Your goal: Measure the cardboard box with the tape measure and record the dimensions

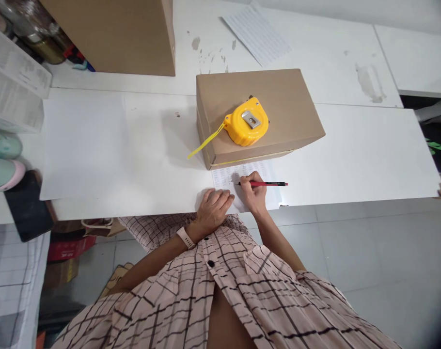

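I see a slim red-and-black plastic-looking pen (275, 183) in the person's right hand (256, 193), fingers clamped on it, over a printed white paper sheet (223, 178) on the white bench (151, 186). Long axis runs roughly along the bench front, tip toward person's left. Red barrel, black section, red end. Left hand (212, 211) rests on sheet, fingers slightly apart.

Printed sheet (272, 194): partly hidden by box (289, 104) | print (225, 175): illegibly small | other carton (115, 36): cut off above

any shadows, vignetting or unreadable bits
Head view: soft shadow on the white table, left of the box under the tape measure; head view: right corners darken; head view: print on the sheet by the pen is too small to read.
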### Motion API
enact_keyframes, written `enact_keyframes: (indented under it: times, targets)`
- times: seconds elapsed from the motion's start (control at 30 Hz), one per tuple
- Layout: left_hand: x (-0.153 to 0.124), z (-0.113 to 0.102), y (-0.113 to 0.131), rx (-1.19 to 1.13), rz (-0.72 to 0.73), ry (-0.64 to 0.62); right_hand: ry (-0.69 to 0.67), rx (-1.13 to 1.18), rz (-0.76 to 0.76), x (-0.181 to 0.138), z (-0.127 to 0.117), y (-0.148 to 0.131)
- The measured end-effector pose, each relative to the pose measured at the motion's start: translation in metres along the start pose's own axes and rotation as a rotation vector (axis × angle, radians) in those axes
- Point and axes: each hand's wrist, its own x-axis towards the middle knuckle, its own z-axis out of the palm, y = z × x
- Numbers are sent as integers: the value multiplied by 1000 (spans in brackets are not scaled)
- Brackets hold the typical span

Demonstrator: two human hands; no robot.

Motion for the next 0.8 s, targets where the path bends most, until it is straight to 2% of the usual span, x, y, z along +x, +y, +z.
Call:
enact_keyframes:
  times: [0.13,0.47,0.67,0.8]
  targets:
    - [-1,0,0,4,-18,-7,48,80,58,0,-4,4]
    - [0,-5,3,26,-34,-47,118,145,69,0,-4,6]
    - [-2,-3,2,37,-42,-70,82,120,38,1,-4,6]
    - [0,-7,4,47,-59,-88,-19,149,8,4,-4,1]
